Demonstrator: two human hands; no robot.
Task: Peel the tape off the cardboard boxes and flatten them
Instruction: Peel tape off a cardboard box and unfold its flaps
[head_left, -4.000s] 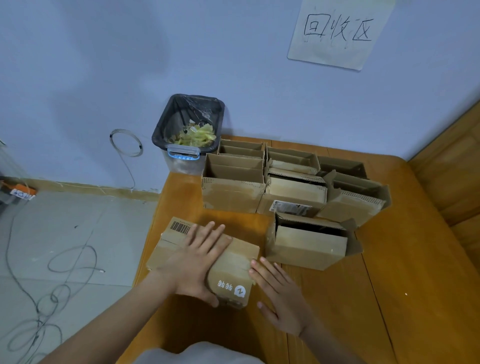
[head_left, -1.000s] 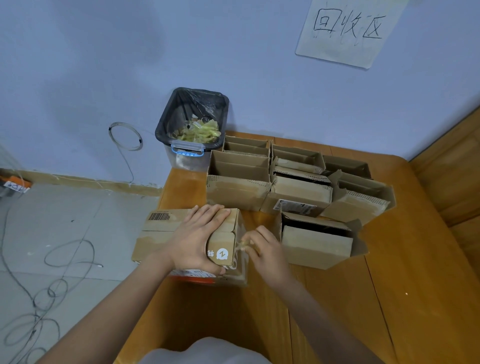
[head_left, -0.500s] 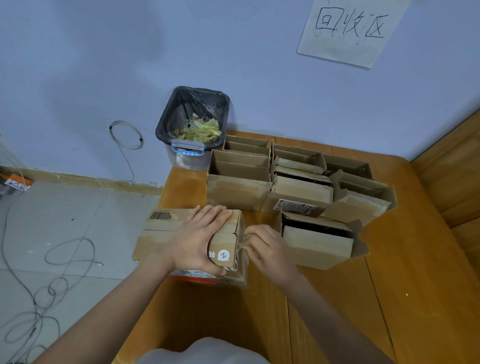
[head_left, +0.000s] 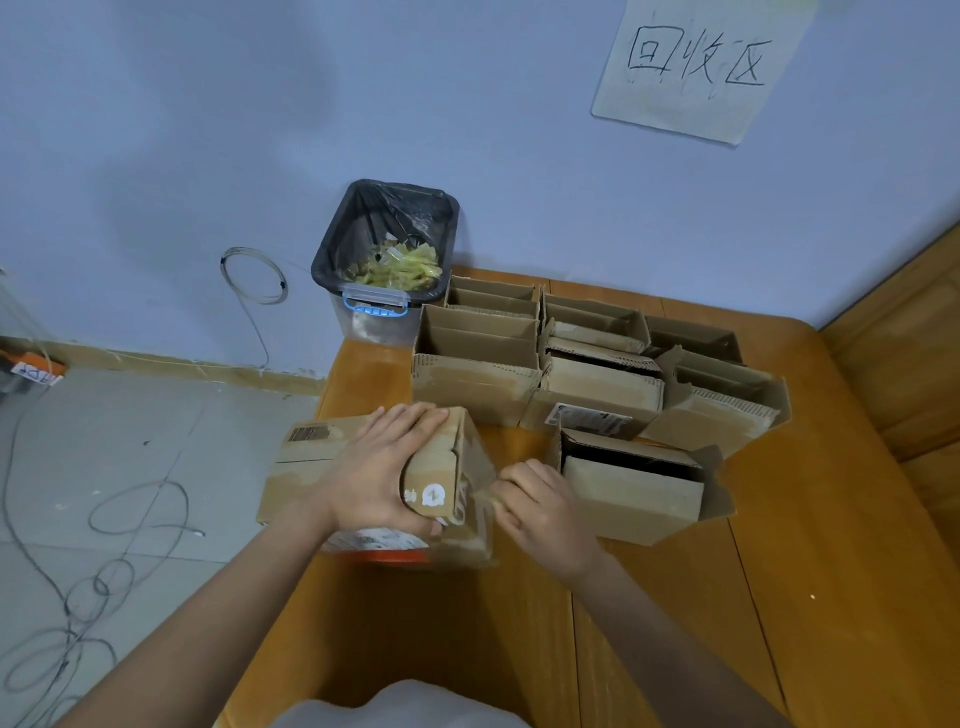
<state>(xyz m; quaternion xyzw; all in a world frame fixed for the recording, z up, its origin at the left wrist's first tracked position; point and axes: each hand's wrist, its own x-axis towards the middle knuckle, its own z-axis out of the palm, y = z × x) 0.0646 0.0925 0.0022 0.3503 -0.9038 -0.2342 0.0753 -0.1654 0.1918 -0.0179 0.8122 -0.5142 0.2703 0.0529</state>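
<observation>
The sealed box (head_left: 332, 462) lies at the near left corner of the table (head_left: 779, 597), overhanging the edge a little, with its end face turned to the right. The left hand (head_left: 382, 475) wraps over that end, fingers across the top and thumb down at the front edge, bracing it. The right hand (head_left: 540, 506) is curled just beside the end face, fingertips pinching what looks like a lifted bit of tape (head_left: 480, 491) (the strip itself is pale and hard to make out). To do this well, I would pull the tape low and back along its own length, slowly, so it comes off in one piece rather than tearing the paper skin, while the left hand keeps weight on the box so it cannot slide off the edge. Just behind the right hand sits an opened box (head_left: 631, 493), then a cluster of opened boxes (head_left: 571, 364). Farthest, off the table's corner, a bin (head_left: 387, 260) holds peeled tape.
</observation>
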